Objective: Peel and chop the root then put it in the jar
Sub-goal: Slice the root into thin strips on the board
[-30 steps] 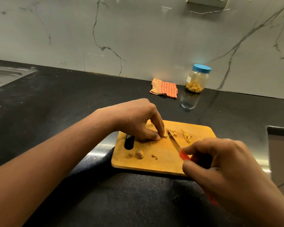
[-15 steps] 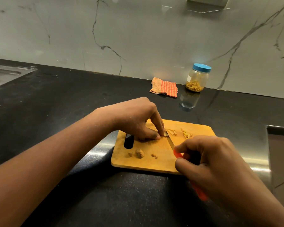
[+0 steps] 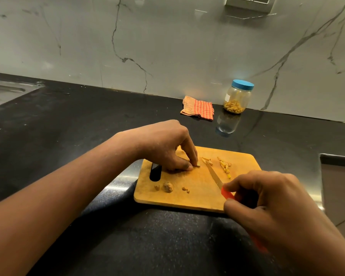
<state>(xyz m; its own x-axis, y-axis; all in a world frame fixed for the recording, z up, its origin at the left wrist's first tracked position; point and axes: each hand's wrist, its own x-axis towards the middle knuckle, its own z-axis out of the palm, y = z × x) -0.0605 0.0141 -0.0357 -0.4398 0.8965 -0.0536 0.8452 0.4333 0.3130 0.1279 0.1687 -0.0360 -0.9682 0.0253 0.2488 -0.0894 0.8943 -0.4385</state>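
A wooden cutting board point(image 3: 195, 198) lies on the black counter. My left hand point(image 3: 167, 146) pinches a small piece of root point(image 3: 198, 164) down on the board with thumb and fingers. My right hand point(image 3: 271, 208) grips a knife point(image 3: 214, 173) by its red handle, the blade tip resting among cut strips point(image 3: 206, 160) just right of the root piece. More chopped yellow strips point(image 3: 225, 167) lie further right. Brown peel scraps point(image 3: 168, 186) sit near the board's front. The jar point(image 3: 237, 96), with a blue lid on and chopped pieces inside, stands by the wall.
A folded orange checked cloth point(image 3: 198, 107) lies left of the jar. A steel sink drainer point(image 3: 6, 90) is at the far left. A recessed opening point(image 3: 339, 176) sits at the right edge of the counter. A marble wall backs the counter.
The knife blade has shifted right, away from my left fingertips, and its tip now rests by the cut strips. My left hand stays put on the root piece.
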